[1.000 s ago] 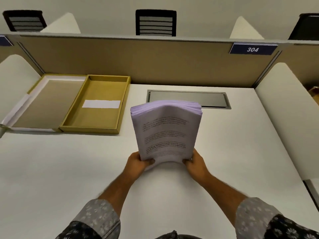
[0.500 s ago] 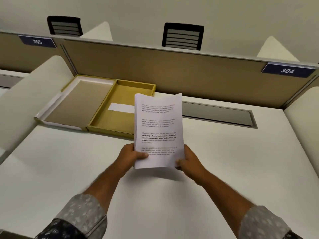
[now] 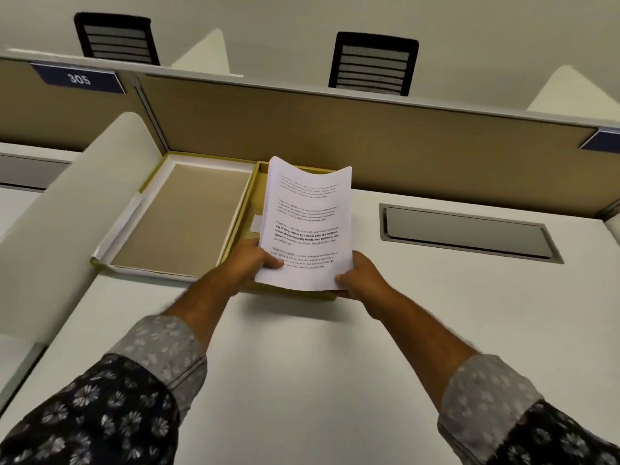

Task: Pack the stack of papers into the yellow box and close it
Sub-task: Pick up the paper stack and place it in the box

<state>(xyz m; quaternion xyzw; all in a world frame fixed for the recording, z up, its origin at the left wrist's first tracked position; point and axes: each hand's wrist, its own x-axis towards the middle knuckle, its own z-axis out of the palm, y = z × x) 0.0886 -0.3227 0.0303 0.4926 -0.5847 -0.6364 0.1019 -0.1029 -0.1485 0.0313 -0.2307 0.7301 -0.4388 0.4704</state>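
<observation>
I hold a stack of printed white papers by its near edge, my left hand at the left corner and my right hand at the right corner. The stack hovers over the open yellow box and covers most of it; its far edge curls upward. Only the box's left inner wall, a white label and a strip of the front rim show. The box's lid, white-edged with a tan inner face, lies open flat to the left.
The box sits at the back left of a white desk, against a tan partition. A curved white side divider stands to the left. A grey cable hatch is set into the desk on the right.
Both hands have carried the papers from the desk's middle forward and left, from upright to lying nearly flat over the yellow box. My view has turned left.
</observation>
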